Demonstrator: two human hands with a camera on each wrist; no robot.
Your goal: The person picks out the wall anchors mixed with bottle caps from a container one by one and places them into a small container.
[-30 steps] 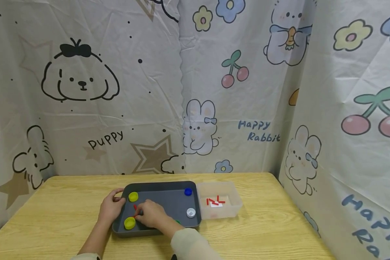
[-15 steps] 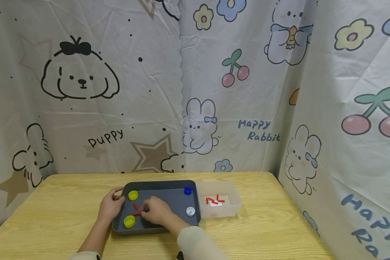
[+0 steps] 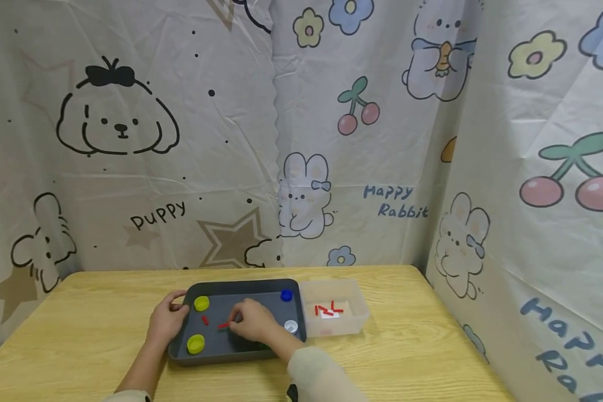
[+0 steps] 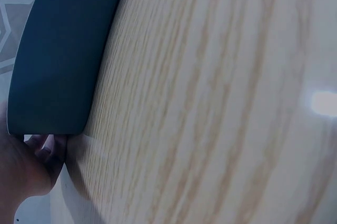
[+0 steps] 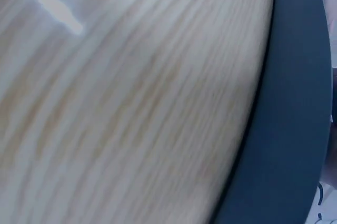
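Note:
In the head view, a dark grey tray [image 3: 216,353] lies on the table. My left hand [image 3: 164,319] holds the tray's left end; in the left wrist view, fingers of the left hand [image 4: 34,166] are bent against the tray's end wall. Over the middle of the tray, my right hand [image 3: 255,321] pinches one end of a small red stick [image 3: 223,325]. A second red stick [image 3: 205,320] lies to the left, between two yellow caps [image 3: 201,304]. Toward the tray's right side are a blue cap [image 3: 286,295] and a white cap [image 3: 291,326]. My right forearm mostly hides a green piece.
A translucent plastic box [image 3: 359,321] stands against the tray's right end, with several red sticks [image 3: 324,309] and a white label inside. The wooden table [image 3: 412,346] extends around both. Printed curtains [image 3: 231,167] hang behind and on the right side.
My right hand has moved rightward from near the lower yellow cap to mid-tray, carrying the red stick along. The other red stick stays on the tray. My left hand keeps its place.

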